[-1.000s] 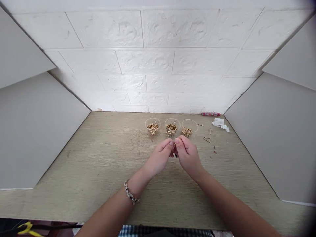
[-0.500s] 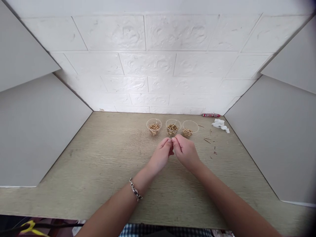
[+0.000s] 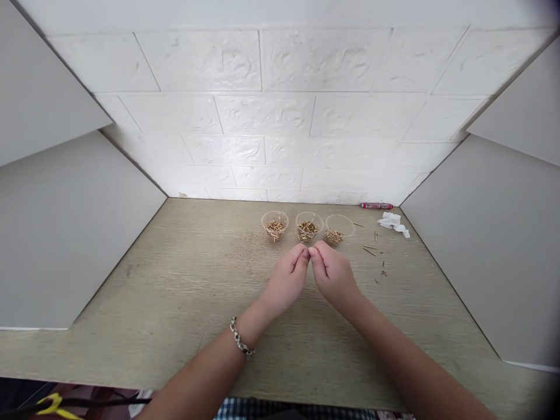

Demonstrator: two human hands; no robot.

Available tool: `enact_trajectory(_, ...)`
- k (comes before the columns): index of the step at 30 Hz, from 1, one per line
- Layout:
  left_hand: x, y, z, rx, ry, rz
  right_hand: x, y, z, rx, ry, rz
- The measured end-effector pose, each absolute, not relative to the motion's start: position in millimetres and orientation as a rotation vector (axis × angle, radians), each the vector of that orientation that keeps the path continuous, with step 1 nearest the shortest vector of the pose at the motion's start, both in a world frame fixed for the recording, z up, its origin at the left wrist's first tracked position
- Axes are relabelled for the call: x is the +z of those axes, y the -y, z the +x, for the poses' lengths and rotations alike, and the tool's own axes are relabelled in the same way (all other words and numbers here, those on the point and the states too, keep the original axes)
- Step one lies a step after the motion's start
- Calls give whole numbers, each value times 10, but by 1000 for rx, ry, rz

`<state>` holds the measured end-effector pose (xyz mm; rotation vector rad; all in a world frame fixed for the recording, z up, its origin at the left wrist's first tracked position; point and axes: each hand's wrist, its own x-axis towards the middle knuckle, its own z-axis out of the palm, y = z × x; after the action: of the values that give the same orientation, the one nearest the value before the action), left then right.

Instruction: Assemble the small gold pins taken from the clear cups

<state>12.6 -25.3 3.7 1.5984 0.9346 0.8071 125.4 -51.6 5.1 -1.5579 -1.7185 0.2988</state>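
Note:
My left hand (image 3: 288,276) and my right hand (image 3: 333,272) meet at the fingertips over the middle of the table. Both are closed, thumbs on top and fingers curled under. Whatever they pinch is hidden or too small to make out. Just beyond them stand three clear plastic cups in a row. The left cup (image 3: 275,227) and the middle cup (image 3: 308,227) hold small brass-coloured metal pieces. Similar thin pieces lie in the right cup (image 3: 340,226), which is partly behind my right hand.
Right of the cups lie several loose thin metal pieces (image 3: 370,249), crumpled white tissue (image 3: 393,222) and a red pen-like tube (image 3: 377,206) against the wall. Brown specks (image 3: 245,251) dot the table (image 3: 166,291) on the left. Grey panels (image 3: 476,233) flank both sides.
My hands have turned slightly and their thumbs now sit closer to level at the tips. The whole view has shifted a little; the cups and loose pieces stay in place.

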Motion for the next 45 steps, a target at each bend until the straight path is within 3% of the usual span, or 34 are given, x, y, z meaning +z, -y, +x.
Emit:
enact_trajectory(19,69,303,163,755,-849,1338,75,562,1318,518,1573,-1562)
enact_trajectory(25,108,270,137,839,-725,956,4,521,1308,866,1312,-1417)
enact_trajectory(29,150,231,82,904,-825,1282,-17,461,1319,1007,1187,-1326)
enact_trajectory(37,165,223,41,959,-1010,1701,74,469,1423,812,1113,-1285)
enact_trajectory(45,147,238,34,971,-956,1870,129,487,1393,866,1133,-1372)
